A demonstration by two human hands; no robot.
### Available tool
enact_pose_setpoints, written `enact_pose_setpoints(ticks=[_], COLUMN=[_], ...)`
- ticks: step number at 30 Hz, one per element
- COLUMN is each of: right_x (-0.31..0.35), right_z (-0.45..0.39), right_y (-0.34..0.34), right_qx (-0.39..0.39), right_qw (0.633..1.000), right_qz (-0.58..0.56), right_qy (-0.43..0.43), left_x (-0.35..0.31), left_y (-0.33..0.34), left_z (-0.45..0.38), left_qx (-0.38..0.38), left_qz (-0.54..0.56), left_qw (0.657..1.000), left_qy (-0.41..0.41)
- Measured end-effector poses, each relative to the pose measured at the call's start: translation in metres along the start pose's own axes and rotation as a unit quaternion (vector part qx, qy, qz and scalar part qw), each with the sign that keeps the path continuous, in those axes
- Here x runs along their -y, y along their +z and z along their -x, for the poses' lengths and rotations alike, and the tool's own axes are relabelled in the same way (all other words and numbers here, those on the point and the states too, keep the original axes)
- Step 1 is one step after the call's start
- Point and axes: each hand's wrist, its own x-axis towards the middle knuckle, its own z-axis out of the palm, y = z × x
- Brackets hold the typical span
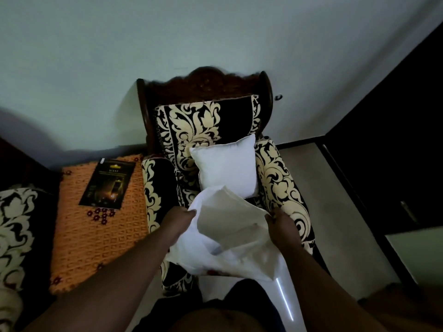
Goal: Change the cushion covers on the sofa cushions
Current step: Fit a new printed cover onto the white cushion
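Pale grey-green wall [167,39] across the top, dim and plain. Dark doorway or cupboard front [395,140] at right, too dark to make out. Black-and-cream patterned armchair [191,125] at centre, carved wooden top rail blurred, seat mostly hidden behind white cloth. Orange woven cloth [96,236] over a low bench beside the chair's left arm, bench itself hidden beneath. Second patterned seat [16,224] cut off at the left edge. Pale floor [335,200] to the right of the chair.

White cushion cover [230,243] held above the front of the seat, mouth pulled open and facing up toward the camera, grey inner side showing, long axis running roughly left to right between the hands. Nothing visible inside the cover; lower part sagging and crumpled, bottom edge blurred against a bright strip on the floor. Small red marks at the lower hem, too blurred to identify.

White cushion [226,166] propped upright against the chair back, tilted slightly, lower edge hidden behind the cover.

Dark printed packet [107,184] lying flat on the orange cloth, lettering too small to read.

Left hand [178,218] curled on the cover's left rim, fingertips buried in fabric. Right hand [281,222] pinching the right rim, fingers curled; forearms cut off at the frame's bottom.
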Motion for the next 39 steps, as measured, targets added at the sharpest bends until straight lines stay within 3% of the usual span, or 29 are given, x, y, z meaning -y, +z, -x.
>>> enact_pose_setpoints(ticks=[4,8,16,21,28,34,39], right_x=[-0.002,-0.001,0.037,0.083,0.113,0.106,0.105], right_z=[-0.051,-0.117,-0.253,-0.348,-0.433,-0.431,-0.395], right_y=[0.006,0.021,0.066,0.094,0.134,0.143,0.140], right_qx=[0.065,0.151,0.303,0.234,0.220,0.244,0.221], right_qw=[0.996,0.977,0.898,0.879,0.859,0.847,0.789], right_qz=[0.067,0.147,0.274,0.307,0.318,0.381,0.461], right_qy=[-0.004,-0.016,-0.163,-0.279,-0.335,-0.280,-0.340], left_x=[-0.002,-0.006,-0.044,-0.069,-0.064,-0.048,-0.036], left_y=[0.006,0.014,0.046,0.062,0.073,0.074,0.077], left_z=[-0.017,-0.044,-0.090,-0.119,-0.125,-0.115,-0.106], left_qx=[-0.068,-0.104,-0.138,-0.147,-0.172,-0.186,-0.175], left_qz=[-0.081,-0.124,-0.055,-0.026,0.005,0.052,0.045], left_qw=[0.994,0.987,0.983,0.977,0.965,0.954,0.956], left_qy=[0.026,0.001,-0.111,-0.150,-0.198,-0.228,-0.231])
